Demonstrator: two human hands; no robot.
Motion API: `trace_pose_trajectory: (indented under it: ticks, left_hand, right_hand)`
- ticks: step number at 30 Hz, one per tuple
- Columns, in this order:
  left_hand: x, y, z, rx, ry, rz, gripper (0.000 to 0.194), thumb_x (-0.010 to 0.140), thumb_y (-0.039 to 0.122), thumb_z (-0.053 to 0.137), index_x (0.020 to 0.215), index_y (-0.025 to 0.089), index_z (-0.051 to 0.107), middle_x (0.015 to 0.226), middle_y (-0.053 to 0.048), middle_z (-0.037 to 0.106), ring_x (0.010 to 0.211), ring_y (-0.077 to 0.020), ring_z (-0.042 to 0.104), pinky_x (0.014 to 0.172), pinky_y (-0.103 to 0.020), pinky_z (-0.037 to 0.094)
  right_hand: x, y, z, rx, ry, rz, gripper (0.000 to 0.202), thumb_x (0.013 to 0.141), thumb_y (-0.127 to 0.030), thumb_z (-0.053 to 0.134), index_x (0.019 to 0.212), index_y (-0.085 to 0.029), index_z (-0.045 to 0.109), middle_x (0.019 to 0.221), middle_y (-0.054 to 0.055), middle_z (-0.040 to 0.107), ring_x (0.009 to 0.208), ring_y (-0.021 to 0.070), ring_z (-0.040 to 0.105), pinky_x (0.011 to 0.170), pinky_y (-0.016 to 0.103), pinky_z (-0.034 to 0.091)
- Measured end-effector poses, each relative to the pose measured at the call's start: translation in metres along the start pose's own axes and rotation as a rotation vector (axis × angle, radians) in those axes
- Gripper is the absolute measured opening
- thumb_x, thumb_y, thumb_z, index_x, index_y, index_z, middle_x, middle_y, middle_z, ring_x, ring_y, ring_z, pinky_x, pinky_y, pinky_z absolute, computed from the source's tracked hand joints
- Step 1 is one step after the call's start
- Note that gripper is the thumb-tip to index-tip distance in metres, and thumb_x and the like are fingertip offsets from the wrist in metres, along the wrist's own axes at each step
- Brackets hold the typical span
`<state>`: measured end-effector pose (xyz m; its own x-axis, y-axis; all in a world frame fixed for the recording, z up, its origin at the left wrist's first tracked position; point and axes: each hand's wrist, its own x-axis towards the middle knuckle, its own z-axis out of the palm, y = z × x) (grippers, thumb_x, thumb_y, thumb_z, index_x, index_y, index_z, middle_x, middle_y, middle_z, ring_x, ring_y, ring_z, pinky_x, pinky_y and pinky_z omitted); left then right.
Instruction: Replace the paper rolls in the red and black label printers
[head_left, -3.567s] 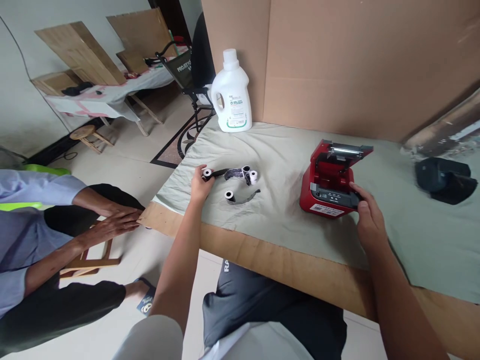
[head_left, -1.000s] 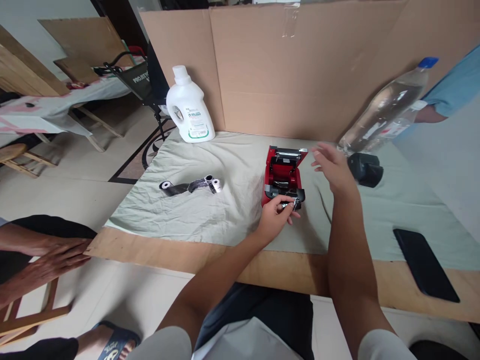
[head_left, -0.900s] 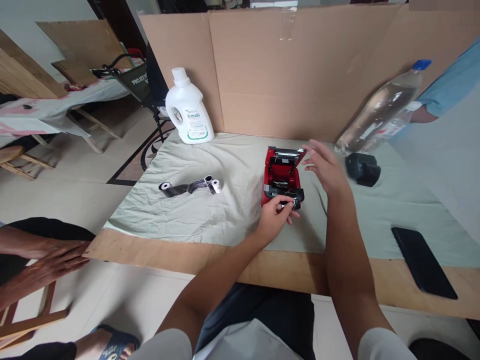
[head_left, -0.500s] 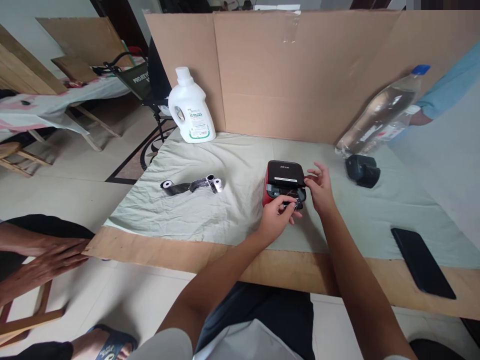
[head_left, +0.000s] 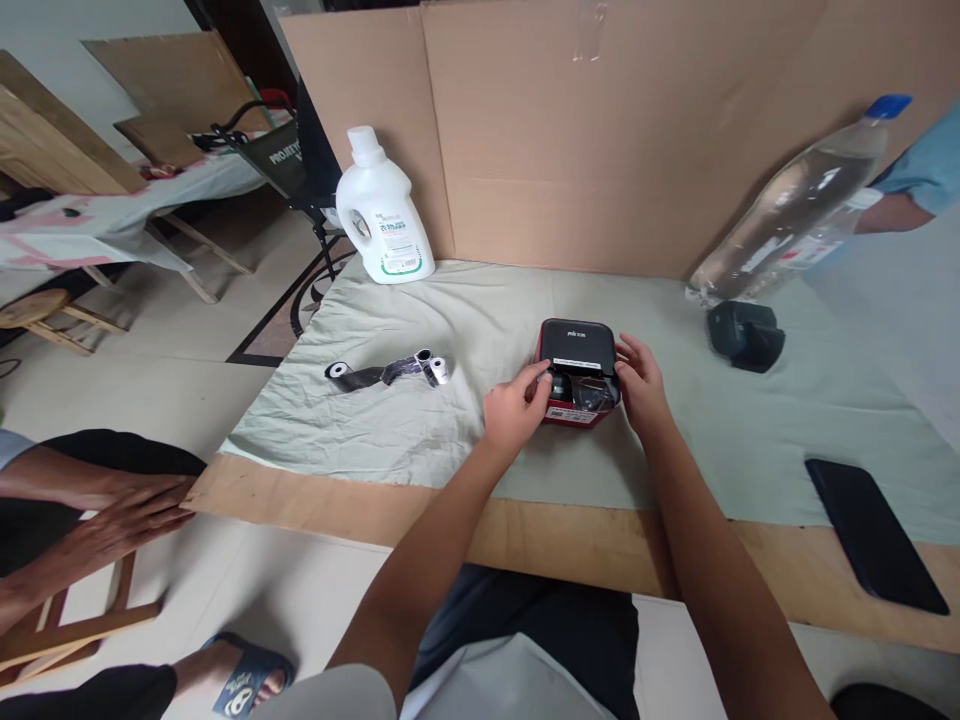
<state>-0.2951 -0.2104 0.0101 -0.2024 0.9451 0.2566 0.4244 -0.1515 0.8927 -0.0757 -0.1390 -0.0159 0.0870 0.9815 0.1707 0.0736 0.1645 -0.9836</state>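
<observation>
A small red and black printer (head_left: 577,340) rests on the cloth-covered table, with a dark compartment exposed along its near side and a shiny dark film lying over part of it. My left hand (head_left: 516,405) grips the printer's left side, thumb and fingers at the compartment's edge. On the opposite side my right hand (head_left: 640,385) holds the body, thumb at the near corner and fingers along the edge. To the left lies a black ribbon (head_left: 367,377) stretched between small white-ended rolls.
A white detergent bottle (head_left: 386,215) stands at the back left by the cardboard screen (head_left: 555,140). At right are a large clear bottle (head_left: 802,205) with a blue cap, a black object (head_left: 745,335) and a phone (head_left: 876,535). Another person's hands (head_left: 135,505) are at the left corner.
My left hand has left the front of the compartment and moved to the printer's left side, uncovering the film and front label. My right hand stays at the right side. The view has shifted slightly.
</observation>
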Motion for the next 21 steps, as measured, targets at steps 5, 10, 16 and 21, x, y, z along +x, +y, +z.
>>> trace_pose_trajectory:
  ticks: [5, 10, 16, 21]
  left_hand:
    - [0.003, -0.006, 0.004, 0.117, -0.044, -0.021, 0.024, 0.097, 0.034, 0.063, 0.115, 0.034, 0.079, 0.064, 0.002, 0.064, 0.062, -0.0201, 0.061, 0.070, -0.031, 0.045]
    - [0.004, -0.008, 0.005, 0.125, -0.061, 0.009, 0.023, 0.098, 0.033, 0.061, 0.114, 0.034, 0.077, 0.074, 0.002, 0.072, 0.067, -0.0213, 0.066, 0.072, -0.031, 0.048]
    - [0.001, -0.010, 0.006, 0.109, -0.084, 0.007, 0.029, 0.102, 0.034, 0.054, 0.124, 0.032, 0.073, 0.090, -0.001, 0.078, 0.081, -0.0234, 0.071, 0.079, -0.034, 0.050]
    - [-0.003, -0.007, 0.004, 0.103, -0.106, -0.024, 0.033, 0.105, 0.035, 0.050, 0.131, 0.030, 0.069, 0.080, 0.000, 0.073, 0.079, -0.0212, 0.070, 0.081, -0.032, 0.052]
  right_hand:
    - [-0.004, -0.007, 0.003, -0.002, -0.016, -0.041, 0.053, 0.080, -0.040, 0.067, 0.132, -0.029, 0.061, 0.143, 0.009, 0.067, 0.132, 0.0254, 0.064, 0.112, 0.046, 0.051]
    - [-0.005, -0.008, 0.005, 0.033, -0.033, -0.083, 0.048, 0.082, -0.034, 0.065, 0.130, -0.027, 0.063, 0.141, 0.008, 0.069, 0.130, 0.0234, 0.065, 0.115, 0.044, 0.049]
    - [-0.006, 0.004, 0.005, 0.035, 0.018, -0.066, 0.052, 0.083, -0.045, 0.065, 0.131, -0.026, 0.063, 0.145, 0.010, 0.067, 0.137, 0.0248, 0.061, 0.116, 0.044, 0.049]
    - [-0.006, 0.012, 0.006, 0.097, 0.055, -0.004, 0.057, 0.079, -0.047, 0.071, 0.132, -0.025, 0.064, 0.144, 0.011, 0.067, 0.135, 0.0253, 0.062, 0.114, 0.044, 0.050]
